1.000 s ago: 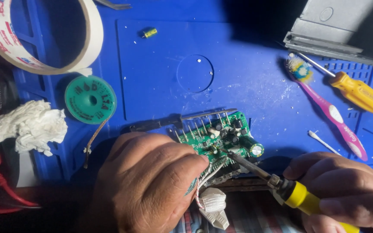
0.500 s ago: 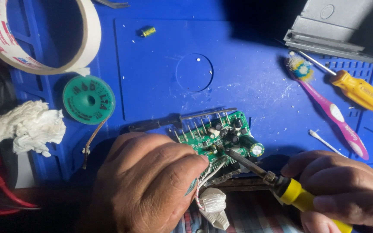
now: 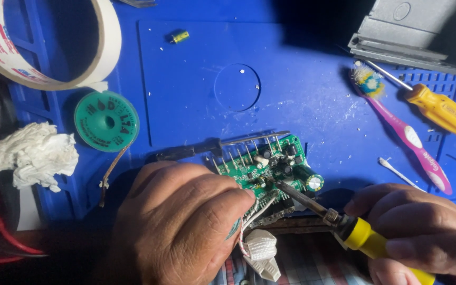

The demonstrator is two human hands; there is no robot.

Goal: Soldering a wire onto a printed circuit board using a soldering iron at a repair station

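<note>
Electronics repair bench, small workshop type. Evidence: blue work mat (image 3: 302, 89) with moulded side compartments covers the surface. Green circuit board (image 3: 270, 169) lies near centre with a soldering iron (image 3: 339, 224) tip on it. Green wick spool (image 3: 106, 120) at left, its braid trailing off. Loose capacitor (image 3: 180, 36) far on the mat. Tape roll (image 3: 43, 42) far left; wad of tissue (image 3: 30, 153) left. At right: yellow-handled screwdriver (image 3: 439, 108), pink toothbrush (image 3: 407, 132) with worn bristles, cotton swab (image 3: 399, 173). Grey metal housing (image 3: 412, 31) far right. White flecks of debris scattered on the mat. Lighting dim, shadowed at edges.
</note>
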